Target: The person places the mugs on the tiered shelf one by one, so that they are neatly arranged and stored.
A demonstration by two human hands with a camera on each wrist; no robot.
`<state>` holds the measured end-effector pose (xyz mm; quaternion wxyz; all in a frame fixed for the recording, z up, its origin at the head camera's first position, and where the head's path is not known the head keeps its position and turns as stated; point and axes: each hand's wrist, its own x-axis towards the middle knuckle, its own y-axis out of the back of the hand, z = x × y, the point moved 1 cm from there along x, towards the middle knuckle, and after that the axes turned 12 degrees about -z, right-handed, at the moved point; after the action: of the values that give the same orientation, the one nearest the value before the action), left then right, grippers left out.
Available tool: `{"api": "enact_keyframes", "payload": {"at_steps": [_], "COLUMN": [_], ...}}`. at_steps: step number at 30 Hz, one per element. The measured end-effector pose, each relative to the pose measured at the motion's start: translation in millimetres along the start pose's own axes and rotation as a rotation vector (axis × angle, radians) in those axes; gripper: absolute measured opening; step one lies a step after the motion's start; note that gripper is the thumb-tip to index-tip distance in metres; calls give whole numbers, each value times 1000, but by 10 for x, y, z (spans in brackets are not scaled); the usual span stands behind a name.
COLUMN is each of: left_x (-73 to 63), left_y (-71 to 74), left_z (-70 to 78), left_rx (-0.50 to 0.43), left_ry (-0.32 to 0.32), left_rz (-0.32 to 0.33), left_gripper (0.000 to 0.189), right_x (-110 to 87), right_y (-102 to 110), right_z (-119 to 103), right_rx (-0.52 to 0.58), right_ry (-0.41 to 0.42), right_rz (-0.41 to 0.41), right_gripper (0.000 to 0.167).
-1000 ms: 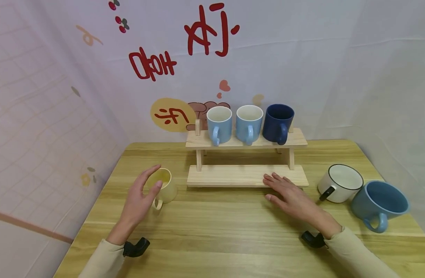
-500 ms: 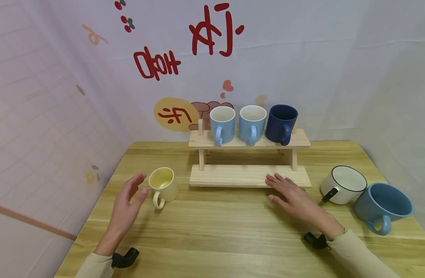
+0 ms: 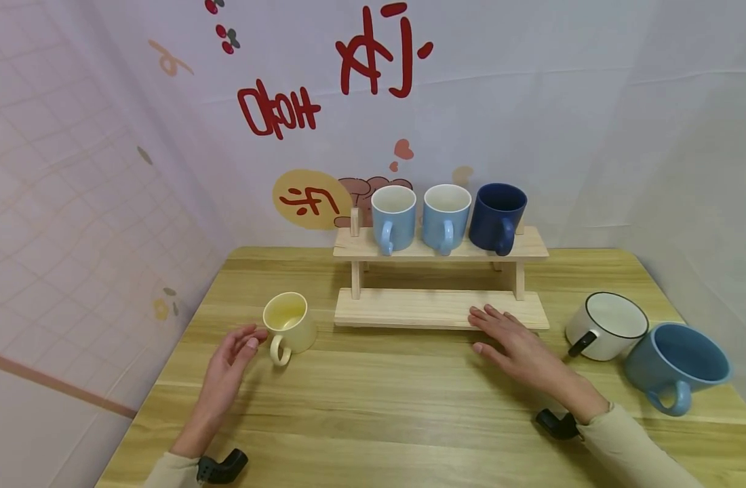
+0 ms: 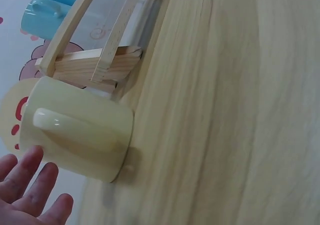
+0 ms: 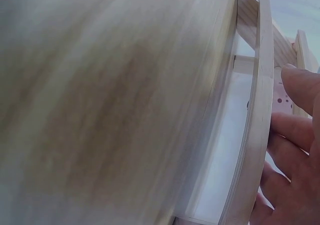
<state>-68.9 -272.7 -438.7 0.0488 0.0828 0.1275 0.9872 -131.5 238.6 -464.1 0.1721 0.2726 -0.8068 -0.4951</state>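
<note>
A pale yellow mug (image 3: 295, 333) stands upright on the table at the left, its handle turned toward the front. Just left of it is my left hand (image 3: 225, 362), fingers loosely bent and holding nothing; in the left wrist view its fingertips (image 4: 47, 170) come close to the mug (image 4: 75, 130), and whether they touch cannot be told. My right hand (image 3: 522, 352) lies with its fingers extended on the front edge of the lower shelf of a wooden two-tier rack (image 3: 409, 308). In the right wrist view the right fingers (image 5: 285, 157) reach over the shelf board (image 5: 252, 150).
Two light blue mugs (image 3: 394, 220) and a dark blue mug (image 3: 495, 220) stand on the rack's upper shelf. At the right of the table (image 3: 373, 407) are a white mug (image 3: 605, 332) with a black rim and a larger blue mug (image 3: 672, 359). A printed cloth hangs behind.
My left hand has come away from around the yellow mug to its left side, and its fingers have since drawn in slightly. The right hand stays on the shelf. The view has shifted slightly.
</note>
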Motion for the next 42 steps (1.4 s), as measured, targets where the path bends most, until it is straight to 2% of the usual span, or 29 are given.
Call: {"api": "enact_keyframes", "payload": {"at_steps": [4, 9, 15, 18, 29, 34, 42], "left_x": [-10, -14, 7, 34, 142, 162, 163], "left_y": [-21, -61, -110, -137, -233, -274, -300], "left_z": [-48, -98, -150, -166, -207, -196, -142], "left_rx": [-85, -126, -177, -183, -51, -49, -35], "left_ry": [56, 108, 69, 76, 195, 231, 244], "left_rz": [-29, -58, -107, -115, -88, -73, 21], "left_gripper": [42, 47, 49, 52, 52, 51, 42], "right_x": [-7, -17, -22, -23, -26, -16, -12], "right_y": [3, 4, -6, -8, -7, -11, -14], "right_z": [6, 7, 16, 22, 21, -1, 5], "right_rx": [0, 2, -10, -5, -8, -7, -21], "right_ry": [1, 2, 1, -11, -11, 12, 22], "right_rz": [2, 8, 22, 8, -2, 17, 35], "right_gripper": [53, 53, 53, 54, 54, 52, 53]}}
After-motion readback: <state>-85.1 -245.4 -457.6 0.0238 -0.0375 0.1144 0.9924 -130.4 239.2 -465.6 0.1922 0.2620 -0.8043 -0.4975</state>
